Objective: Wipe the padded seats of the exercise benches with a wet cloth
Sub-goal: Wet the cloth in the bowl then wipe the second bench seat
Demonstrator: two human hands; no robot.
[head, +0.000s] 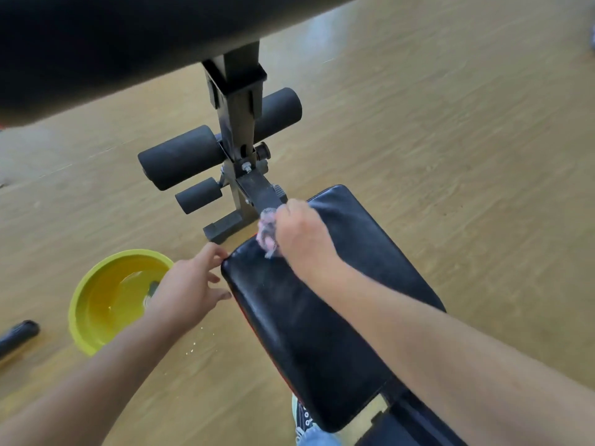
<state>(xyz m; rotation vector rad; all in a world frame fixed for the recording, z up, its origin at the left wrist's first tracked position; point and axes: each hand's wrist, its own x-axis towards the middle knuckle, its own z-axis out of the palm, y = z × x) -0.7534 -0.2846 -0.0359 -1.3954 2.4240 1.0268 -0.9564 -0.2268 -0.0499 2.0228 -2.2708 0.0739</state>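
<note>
One hand, R [301, 231], fisted round cloth [267, 231] on seat [322, 317].

Cloth [268, 232] mostly hidden under the right hand [297, 235], only a blurred pinkish bunch shows. Left hand [190, 286] covers part of the yellow bowl [96, 304]. Big black pad [106, 43] cut off at top edge. Shoe [304, 420] and black bar [17, 338] clipped by frame.

Bare forearms, blue jeans [317, 437], black laced sneaker [304, 416].
</note>
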